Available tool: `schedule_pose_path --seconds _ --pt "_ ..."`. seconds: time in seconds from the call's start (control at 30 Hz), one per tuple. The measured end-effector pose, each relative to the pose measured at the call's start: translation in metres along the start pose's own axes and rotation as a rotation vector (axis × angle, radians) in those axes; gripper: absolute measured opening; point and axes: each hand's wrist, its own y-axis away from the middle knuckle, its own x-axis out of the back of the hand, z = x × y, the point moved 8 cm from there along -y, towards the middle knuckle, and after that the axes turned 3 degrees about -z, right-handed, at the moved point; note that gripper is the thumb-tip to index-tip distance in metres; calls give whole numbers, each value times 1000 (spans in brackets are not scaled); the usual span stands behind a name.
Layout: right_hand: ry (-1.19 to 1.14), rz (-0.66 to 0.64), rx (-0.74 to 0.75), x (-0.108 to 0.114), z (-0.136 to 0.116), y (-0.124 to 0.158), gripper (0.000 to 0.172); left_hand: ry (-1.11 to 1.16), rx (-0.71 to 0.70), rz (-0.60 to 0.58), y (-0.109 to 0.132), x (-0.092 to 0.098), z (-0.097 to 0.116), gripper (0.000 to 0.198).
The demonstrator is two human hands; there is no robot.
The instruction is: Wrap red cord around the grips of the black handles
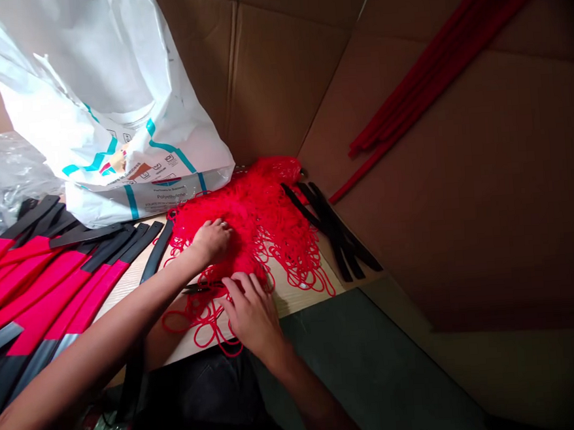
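A large tangled heap of thin red cord [247, 205] lies on a pale wooden tabletop, with loose loops trailing toward the front edge. My left hand [213, 240] reaches into the heap, its fingers curled on the cord and the tips partly buried. Closer to me, my right hand [251, 309] rests over the front loops. Its fingers are bent and apart, with nothing clearly held between them. Beside its fingertips lies a small dark tool [201, 288], partly covered by cord, whose kind I cannot make out.
At the left lie several red-and-black flat strips [70, 276]. Behind them stands a white printed plastic bag [129, 147] near clear plastic wrap [4, 176]. Several black strips [335, 231] lie right of the heap. Long red strips [434, 73] lean against the cardboard wall [486, 181].
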Motion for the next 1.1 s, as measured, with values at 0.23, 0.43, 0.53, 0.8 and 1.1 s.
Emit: schedule_pose_path --seconds 0.23,0.43,0.53,0.8,1.1 --pt "13 234 -292 43 114 -2 36 -39 77 64 31 11 -28 40" --pt "105 224 -458 48 176 -22 34 -38 214 129 72 21 -20 39" --pt "161 239 -519 63 173 -29 36 -40 343 169 96 18 -14 41" --pt "134 41 -45 32 44 -143 89 60 473 -8 131 -43 3 35" --pt "181 29 -61 24 39 -192 55 172 539 -21 147 -54 -16 33"
